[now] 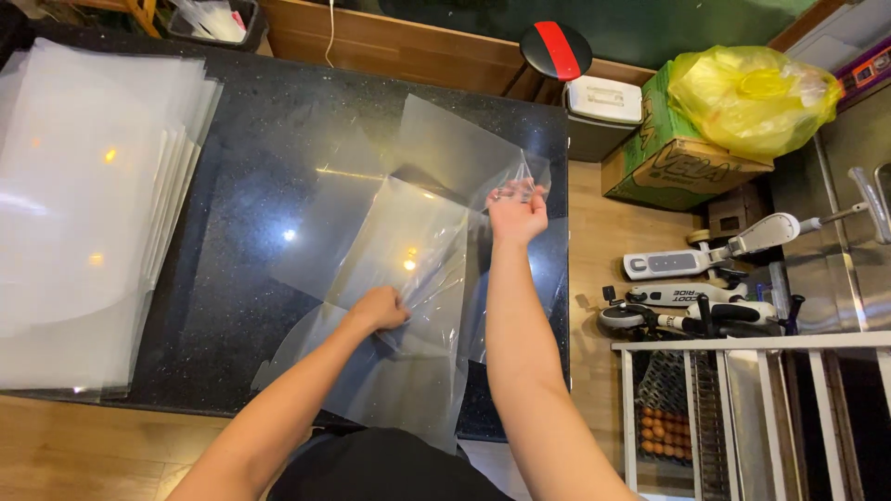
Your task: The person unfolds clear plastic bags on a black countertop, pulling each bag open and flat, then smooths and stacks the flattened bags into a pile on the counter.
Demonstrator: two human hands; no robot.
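Peeling looks like the step in hand, seen from the head camera: the right hand (pixel 516 211) pinches a thin clear film (pixel 520 172) between its fingertips, lifted off the black counter (pixel 241 121), while the left hand (pixel 379 308) is closed on the clear plastic sheet (pixel 408 250) lower down, pressing it against the worktop. To do this well, I'd judge the lower hand has to stay planted near the seam so the sheet doesn't ride up, and the pull ought to run low and steady along the sheet, not straight upward, or the film may crease or tear.

Now the sheet itself: transparent, glossy, catching spots of lamp light, lying mid-counter toward its right edge with more clear pieces overlapping beneath and beside it. Its corner near the raised hand curls up and crinkles. It looks floppy and slippery, likely to slide on the polished stone.

Far left on the counter sits a stack of frosted sheets (pixel 83 213), well apart. Beyond the counter's right edge, a yellow bag (pixel 752 93) rests on a cardboard box (pixel 668 167).
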